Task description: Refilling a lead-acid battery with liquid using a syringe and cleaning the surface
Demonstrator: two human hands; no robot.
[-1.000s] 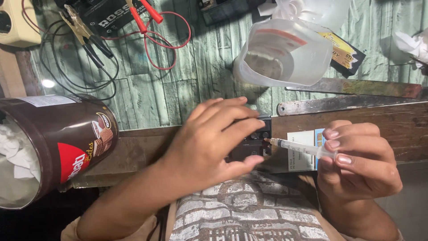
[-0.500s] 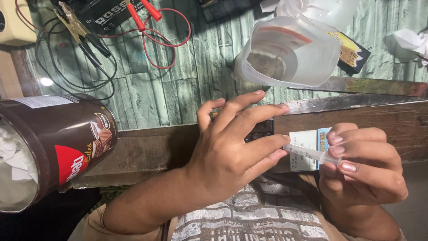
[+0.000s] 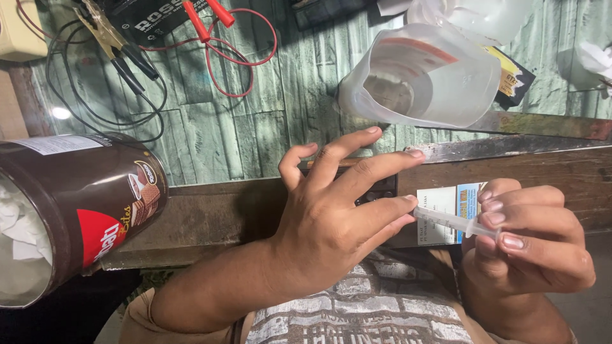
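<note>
Green-patterned worktop is seen behind. A small clear syringe is pinched by the right hand, fingers closed (tip toward a dark part). The left hand is spread open, holding nothing, resting on that part.

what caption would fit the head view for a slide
Right hand holds a small clear syringe beside the spread left hand over a dark device, brown can at left.
</note>
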